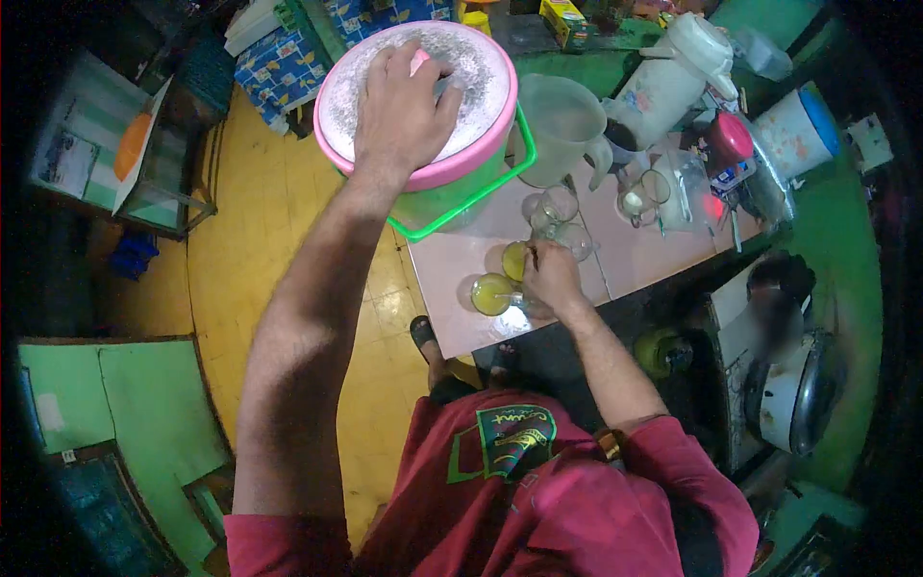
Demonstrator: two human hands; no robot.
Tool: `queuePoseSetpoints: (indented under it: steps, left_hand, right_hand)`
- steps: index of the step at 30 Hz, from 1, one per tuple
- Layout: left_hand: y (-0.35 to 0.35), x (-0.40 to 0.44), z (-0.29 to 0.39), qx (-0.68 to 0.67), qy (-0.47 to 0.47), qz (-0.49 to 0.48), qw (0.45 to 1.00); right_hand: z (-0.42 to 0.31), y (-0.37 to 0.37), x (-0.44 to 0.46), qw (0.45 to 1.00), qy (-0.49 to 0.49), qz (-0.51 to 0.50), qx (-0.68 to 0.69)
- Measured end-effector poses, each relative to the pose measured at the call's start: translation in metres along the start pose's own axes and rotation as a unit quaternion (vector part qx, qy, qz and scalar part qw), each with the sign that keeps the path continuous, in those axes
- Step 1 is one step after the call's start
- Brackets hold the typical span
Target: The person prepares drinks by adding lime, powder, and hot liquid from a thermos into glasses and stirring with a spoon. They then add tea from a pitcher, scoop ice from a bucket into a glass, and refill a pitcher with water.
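Observation:
A large bucket-like container with a green handle [468, 213] has a pink-rimmed lid [336, 101] on top. My left hand [404, 111] is over the middle of this lid, its fingers bent around the small pink knob [419, 62]. Lower on the tiled counter, my right hand [556, 277] is closed at a glass mug of yellow liquid [513, 261]; the fingers partly hide its handle side. Another glass mug of yellow liquid [491, 294] stands beside it, towards me. Just beyond are two clear glass mugs [558, 205].
A translucent pitcher [561, 125] stands right of the container. Further right are a flowered thermos jug [663, 91], a glass mug with a spoon [644, 197], a pink-lidded jar [731, 139] and a blue-lidded canister [798, 133]. A pot [793, 404] sits at the right.

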State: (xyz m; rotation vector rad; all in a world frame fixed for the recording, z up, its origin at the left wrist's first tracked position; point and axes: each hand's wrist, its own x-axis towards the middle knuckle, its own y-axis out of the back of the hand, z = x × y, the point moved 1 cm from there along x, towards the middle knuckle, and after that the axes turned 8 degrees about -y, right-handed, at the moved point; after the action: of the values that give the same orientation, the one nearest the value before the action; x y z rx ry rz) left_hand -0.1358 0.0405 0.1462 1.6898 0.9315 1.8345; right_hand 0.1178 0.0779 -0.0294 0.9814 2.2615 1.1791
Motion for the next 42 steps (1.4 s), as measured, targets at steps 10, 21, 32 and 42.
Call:
queuePoseSetpoints:
  steps: [10, 21, 32, 42]
  left_hand:
    - [0.000, -0.002, 0.000, 0.000, 0.007, 0.003, 1.000]
    - [-0.001, -0.003, -0.002, 0.004, 0.005, 0.006, 1.000]
    - [-0.003, -0.001, -0.002, 0.010, -0.003, 0.005, 1.000]
    - [0.005, 0.004, 0.003, -0.015, -0.005, -0.018, 1.000]
  right_hand:
    - [0.001, -0.003, 0.004, 0.999, -0.019, -0.044, 0.002]
    - [-0.009, 0.014, -0.005, 0.996, -0.070, -0.059, 0.006]
    - [-0.003, -0.042, -0.061, 0.979, -0.023, -0.042, 0.198]
    - [-0.024, -0.025, -0.047, 0.991, 0.015, -0.131, 0.000]
